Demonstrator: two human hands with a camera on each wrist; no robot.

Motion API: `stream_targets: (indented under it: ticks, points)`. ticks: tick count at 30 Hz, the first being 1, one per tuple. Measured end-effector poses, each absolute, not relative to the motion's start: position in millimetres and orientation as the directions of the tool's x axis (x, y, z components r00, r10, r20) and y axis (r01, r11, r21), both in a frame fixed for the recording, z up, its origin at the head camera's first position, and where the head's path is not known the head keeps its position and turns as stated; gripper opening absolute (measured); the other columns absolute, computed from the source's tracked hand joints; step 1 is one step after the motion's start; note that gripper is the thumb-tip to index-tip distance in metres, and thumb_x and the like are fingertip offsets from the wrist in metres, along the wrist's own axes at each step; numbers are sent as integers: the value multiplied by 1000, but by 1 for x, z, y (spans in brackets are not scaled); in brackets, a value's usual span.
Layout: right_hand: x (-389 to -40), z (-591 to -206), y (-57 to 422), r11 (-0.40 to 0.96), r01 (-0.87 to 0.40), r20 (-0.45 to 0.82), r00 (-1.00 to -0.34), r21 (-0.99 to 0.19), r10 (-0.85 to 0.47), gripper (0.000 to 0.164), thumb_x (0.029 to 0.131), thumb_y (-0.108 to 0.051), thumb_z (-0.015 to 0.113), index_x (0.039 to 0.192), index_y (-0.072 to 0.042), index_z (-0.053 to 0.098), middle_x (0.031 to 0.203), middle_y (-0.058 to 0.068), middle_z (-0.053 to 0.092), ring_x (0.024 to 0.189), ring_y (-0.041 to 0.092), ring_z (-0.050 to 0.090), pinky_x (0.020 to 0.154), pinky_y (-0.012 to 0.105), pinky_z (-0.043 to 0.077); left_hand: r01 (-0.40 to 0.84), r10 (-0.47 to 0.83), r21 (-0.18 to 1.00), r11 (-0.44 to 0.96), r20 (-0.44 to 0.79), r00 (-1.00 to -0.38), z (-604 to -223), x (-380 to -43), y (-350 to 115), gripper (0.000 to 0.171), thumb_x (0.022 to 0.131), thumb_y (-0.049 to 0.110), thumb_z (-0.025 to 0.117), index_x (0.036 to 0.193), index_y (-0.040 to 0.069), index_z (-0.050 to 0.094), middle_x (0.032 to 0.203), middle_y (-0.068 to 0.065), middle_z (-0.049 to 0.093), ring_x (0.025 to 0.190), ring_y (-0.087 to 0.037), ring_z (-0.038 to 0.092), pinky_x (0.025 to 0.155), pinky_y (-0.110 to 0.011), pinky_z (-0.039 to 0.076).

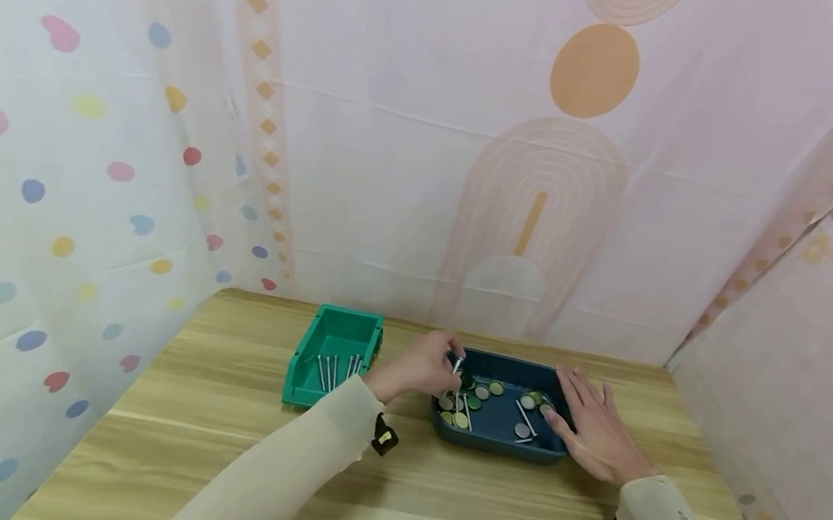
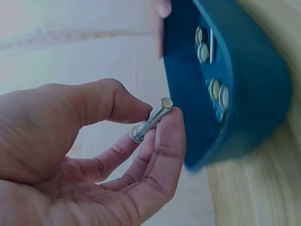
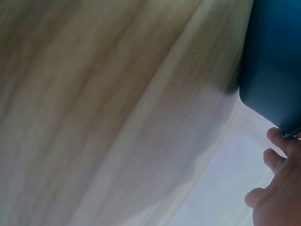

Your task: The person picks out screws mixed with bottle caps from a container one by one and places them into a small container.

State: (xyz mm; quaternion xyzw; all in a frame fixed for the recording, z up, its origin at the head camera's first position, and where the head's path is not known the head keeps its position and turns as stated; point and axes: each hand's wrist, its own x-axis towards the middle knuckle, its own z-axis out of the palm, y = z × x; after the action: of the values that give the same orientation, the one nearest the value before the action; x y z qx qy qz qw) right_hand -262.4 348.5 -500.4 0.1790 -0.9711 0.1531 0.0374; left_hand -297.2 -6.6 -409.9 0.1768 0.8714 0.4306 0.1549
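My left hand (image 1: 424, 367) pinches a silver bolt (image 2: 153, 120) between thumb and fingertips, over the left end of a dark blue tray (image 1: 496, 447). In the left wrist view, the bolt's threaded shaft and round head both show. Several yellow, green and silver bottle caps (image 1: 497, 388) lie in the tray, among a few loose bolts (image 1: 526, 419). At the tray's right end rests my right hand (image 1: 599, 432), fingers spread and mostly straight. Its thumb reaches over the rim, and a fingertip touches the back corner in the right wrist view.
A green bin (image 1: 298, 367) stands to the left of the tray, with several bolts (image 1: 328, 372) lying in it. Both containers sit on a wood-grain table (image 1: 177, 404). Patterned curtains (image 1: 380, 164) hang behind the table and along its sides.
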Motion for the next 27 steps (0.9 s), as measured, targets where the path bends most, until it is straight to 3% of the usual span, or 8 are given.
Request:
stream_targets:
  ticks: [8,16,21,27]
  points:
    - [-263,-502,351,890,-361,124,-932,-277,-340,83,122,-51,54,185,-3,26,189,28,32,177,55,24,138,86,11,125,359,790,600,-127,-925,-402,-304,-55,41,103,3,78,143,3,68,97,-9,80,79,-23,75,70,-29,55]
    - [-273,-494,352,897,-357,116,-934,-259,-339,85,123,-53,51,185,-2,23,191,28,29,178,55,22,139,86,9,55,292,818,572,-140,-946,-399,-318,-99,41,103,4,75,143,5,67,100,-10,77,78,-20,71,79,-38,63]
    - [-271,-499,354,895,-352,102,-936,-273,-337,84,122,-49,54,185,-3,24,190,28,29,178,56,22,139,86,9,16,267,845,535,-151,-952,-412,-318,-125,45,101,-1,73,146,-2,64,99,-10,73,80,-23,71,76,-33,62]
    - [-272,-500,356,895,-350,105,-937,-277,-334,85,123,-52,52,185,-3,23,191,27,28,179,55,21,139,85,9,-14,241,843,537,-170,-956,-422,-320,-149,47,104,-2,72,150,-5,61,99,-10,69,76,-18,63,74,-30,58]
